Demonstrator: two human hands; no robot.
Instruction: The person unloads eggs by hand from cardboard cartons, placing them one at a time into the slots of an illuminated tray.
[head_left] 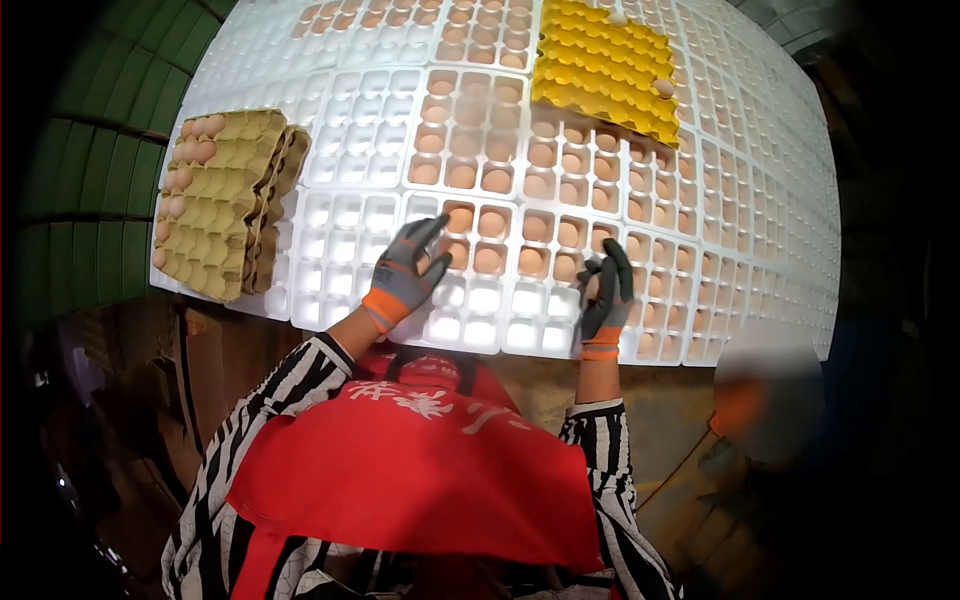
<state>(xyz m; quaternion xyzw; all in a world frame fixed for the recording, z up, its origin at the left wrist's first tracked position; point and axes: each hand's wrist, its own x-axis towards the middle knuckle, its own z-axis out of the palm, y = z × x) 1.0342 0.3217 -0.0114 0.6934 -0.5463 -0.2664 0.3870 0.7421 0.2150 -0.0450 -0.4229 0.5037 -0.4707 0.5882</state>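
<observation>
White foam trays (345,312) with square pockets cover the table, and many pockets hold brown eggs (490,222). My left hand (408,268), in a grey glove with an orange cuff, reaches over a partly filled tray; its fingertips touch or nearly touch an egg (459,218) at the tray's left. To the right, my right hand (606,292), gloved alike, curls its fingers round an egg (593,287) above the right edge of the neighbouring tray. The pockets nearest me between the hands hold no eggs.
Stacked tan egg cartons (215,215) with several eggs stand at the table's left end. A yellow egg carton (605,65) bearing a few eggs lies on the trays at the back. The table's front edge runs just before my red apron (420,480).
</observation>
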